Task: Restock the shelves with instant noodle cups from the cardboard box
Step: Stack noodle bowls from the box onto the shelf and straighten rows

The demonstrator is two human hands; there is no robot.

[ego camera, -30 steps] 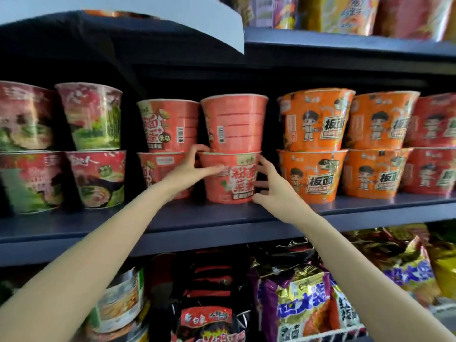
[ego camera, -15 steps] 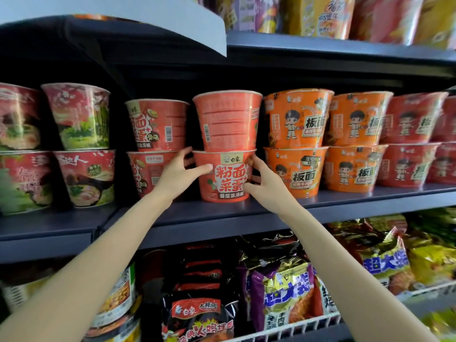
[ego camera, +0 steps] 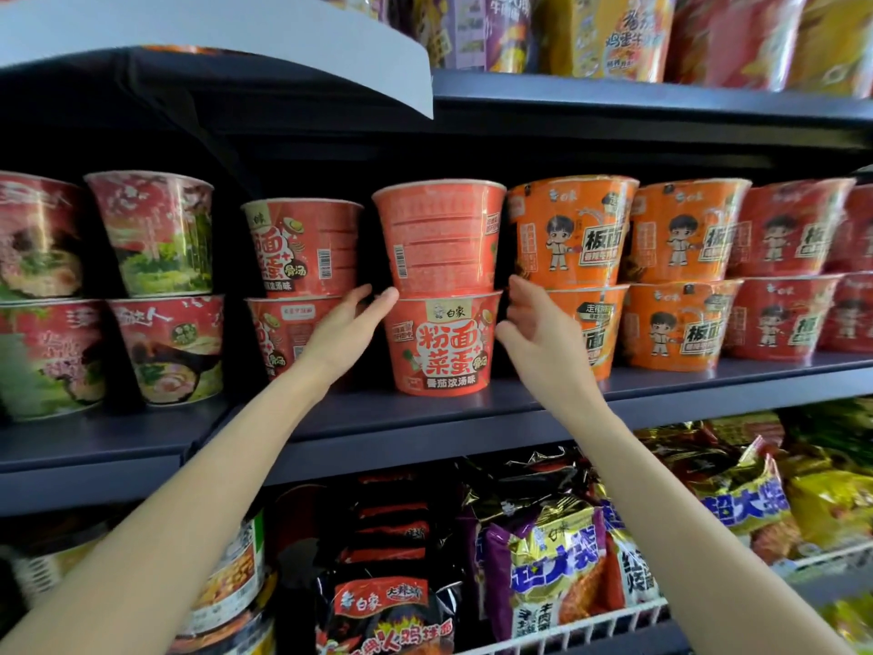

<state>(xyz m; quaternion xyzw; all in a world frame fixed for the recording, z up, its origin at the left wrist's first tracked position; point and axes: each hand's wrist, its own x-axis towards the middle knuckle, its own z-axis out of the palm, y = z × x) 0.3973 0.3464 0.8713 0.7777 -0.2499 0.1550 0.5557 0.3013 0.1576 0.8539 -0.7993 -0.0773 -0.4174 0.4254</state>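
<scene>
- Lower cup (ego camera: 441, 341): red, label facing me, standing upright on the dark shelf (ego camera: 472, 418), near its front edge. It sits between my two hands.
- Upper cup (ego camera: 439, 236): red, barcode side toward me, stacked straight on the lower cup's lid.
- Left hand (ego camera: 347, 330): I see it just left of the lower cup, fingers straight and held close together, pointing up and right. The fingertips (ego camera: 387, 295) lie at the cup's upper left rim, right where the two cups meet. I cannot tell whether they touch the rim or stop just short of it. Nothing is pinched.
- Right hand (ego camera: 534, 330): I see it just right of the lower cup, fingers loosely bent and slightly spread, holding nothing. A thin dark gap shows between the fingers and the cup's right wall, so this hand is apart from the cup.
- Red stack (ego camera: 302, 286): two more red cups, one on the other, just left of my left hand and partly hidden behind it.
- Orange cups (ego camera: 628, 271): two-high stacks to the right, the nearest partly hidden behind my right hand.
- Green-pictured cups (ego camera: 156, 286): two-high stacks at far left, on the neighbouring shelf section.
- Noodle bags (ego camera: 543, 560): packed on the level below, behind a white wire rail.
</scene>
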